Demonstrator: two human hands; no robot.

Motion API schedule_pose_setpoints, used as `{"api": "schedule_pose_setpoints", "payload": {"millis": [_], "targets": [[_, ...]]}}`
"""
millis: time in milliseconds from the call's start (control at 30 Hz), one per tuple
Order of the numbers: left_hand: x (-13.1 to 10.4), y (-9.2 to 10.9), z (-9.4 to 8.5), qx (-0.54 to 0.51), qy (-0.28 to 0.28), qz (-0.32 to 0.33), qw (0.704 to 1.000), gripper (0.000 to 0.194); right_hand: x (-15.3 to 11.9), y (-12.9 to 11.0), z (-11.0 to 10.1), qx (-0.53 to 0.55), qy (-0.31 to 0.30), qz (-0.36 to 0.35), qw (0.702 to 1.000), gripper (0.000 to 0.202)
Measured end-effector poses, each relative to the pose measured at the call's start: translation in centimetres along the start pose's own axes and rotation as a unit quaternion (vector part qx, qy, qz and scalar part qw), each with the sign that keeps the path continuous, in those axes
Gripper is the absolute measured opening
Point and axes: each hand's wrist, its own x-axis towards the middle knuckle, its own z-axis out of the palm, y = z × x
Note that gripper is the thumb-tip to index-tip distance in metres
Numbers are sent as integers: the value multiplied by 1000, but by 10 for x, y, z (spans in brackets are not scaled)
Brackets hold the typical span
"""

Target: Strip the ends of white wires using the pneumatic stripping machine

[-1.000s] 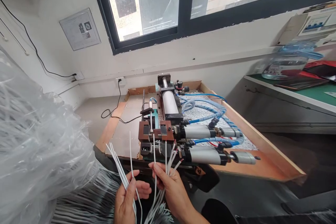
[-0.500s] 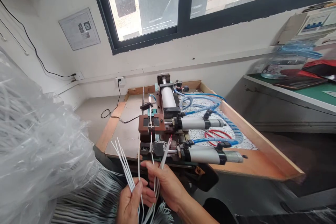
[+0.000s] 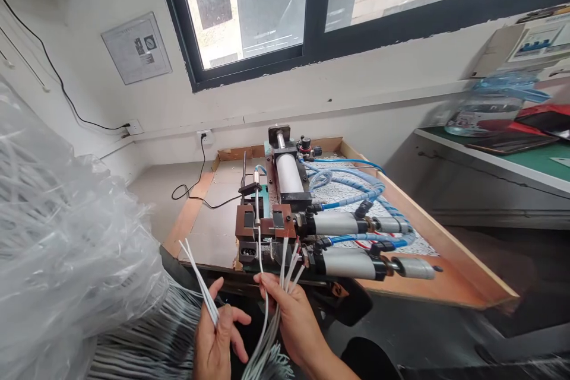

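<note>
A single thin white plastic-coated wire [image 3: 260, 255] is held upright in front of the machine, its upper tip raised to the gap in a reddish-brown notched block [image 3: 285, 231], just beneath a slim metal rod [image 3: 257, 199]; whether the tip is touched by the rod cannot be told. The wire is pinched between the thumb and forefinger of the right hand [image 3: 296, 317], whose grip is narrow, and a loose bundle of white wires with some reddish ends [image 3: 291, 270] is held in the same hand. A few straight white wires [image 3: 200, 282] are clasped at the base of the thumb of the left hand [image 3: 218, 326], with its other fingers spread apart. To the right of the block, two silver-grey metal cylinders with black end caps are mounted one in front of the other, and a third silver-grey cylinder [image 3: 287, 173] is set behind. Blue spiral-wrapped hoses [image 3: 374, 190] are looped over a shallow wooden tray [image 3: 445, 243]. On the left, a mass of grey-white wires [image 3: 146, 332] is partly covered by clear crinkled plastic sheeting [image 3: 66, 219]. A translucent blue-topped jug [image 3: 487, 104] is stood on a green-topped table [image 3: 534, 157] at the right.
</note>
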Motion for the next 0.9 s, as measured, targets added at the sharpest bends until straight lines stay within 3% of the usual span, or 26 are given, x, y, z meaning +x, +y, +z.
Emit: {"api": "schedule_pose_setpoints", "payload": {"millis": [233,467,600,700,900], "targets": [[-1,-5,-7,-22,-3,31,999,35,4,-3,5,49,-1,45,998,23],[-1,-9,-4,101,-190,97,972,28,-3,-4,6,39,-113,95,988,28],[-1,-5,-2,142,-239,111,954,28,-9,-3,6,-19,-154,80,985,26],[-2,-2,-1,132,-223,92,961,29,-11,0,3,-10,-113,38,993,24],[-1,0,1,72,-103,37,991,25,-11,10,-10,-47,-38,-38,997,24]]}}
